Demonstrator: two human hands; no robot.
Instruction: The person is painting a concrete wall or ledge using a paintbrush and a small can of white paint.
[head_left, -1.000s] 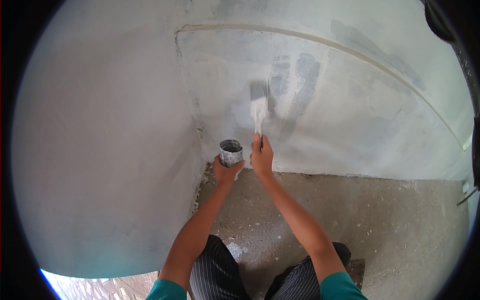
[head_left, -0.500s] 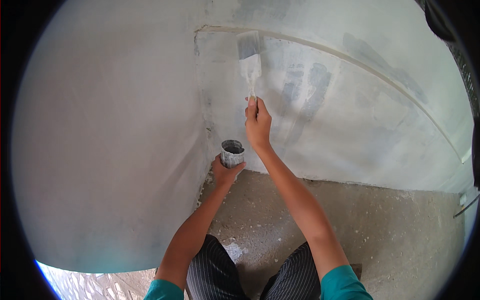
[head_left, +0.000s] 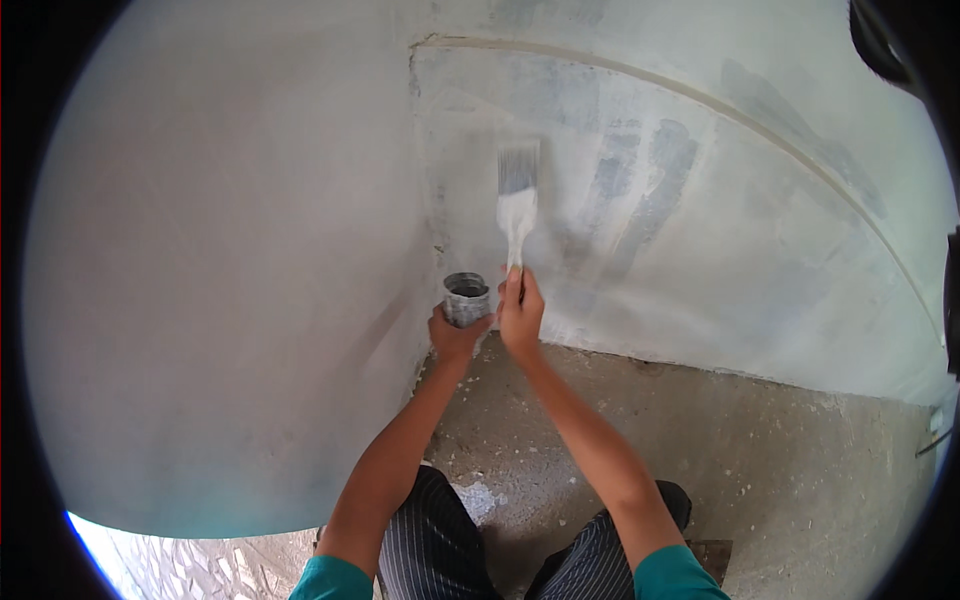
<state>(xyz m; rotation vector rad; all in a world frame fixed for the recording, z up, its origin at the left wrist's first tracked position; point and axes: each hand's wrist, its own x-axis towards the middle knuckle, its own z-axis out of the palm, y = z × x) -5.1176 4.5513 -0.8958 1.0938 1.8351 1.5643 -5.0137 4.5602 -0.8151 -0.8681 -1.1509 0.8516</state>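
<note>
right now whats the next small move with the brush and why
Probably a stroke sideways to the right. The right hand holds the brush upright with its bristles on the wall, and darker streaks show just right of the brush, so that patch looks unevenly covered. The left hand holds the can close by, should the bristles need more paint.

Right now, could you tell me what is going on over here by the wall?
A person crouches facing a corner of a pale wall. The right hand grips the handle of a flat paintbrush, bristles up against the wall beside grey brush streaks. The left hand holds a small grey tin just beside it. Below lies a rough, speckled concrete floor.
</note>
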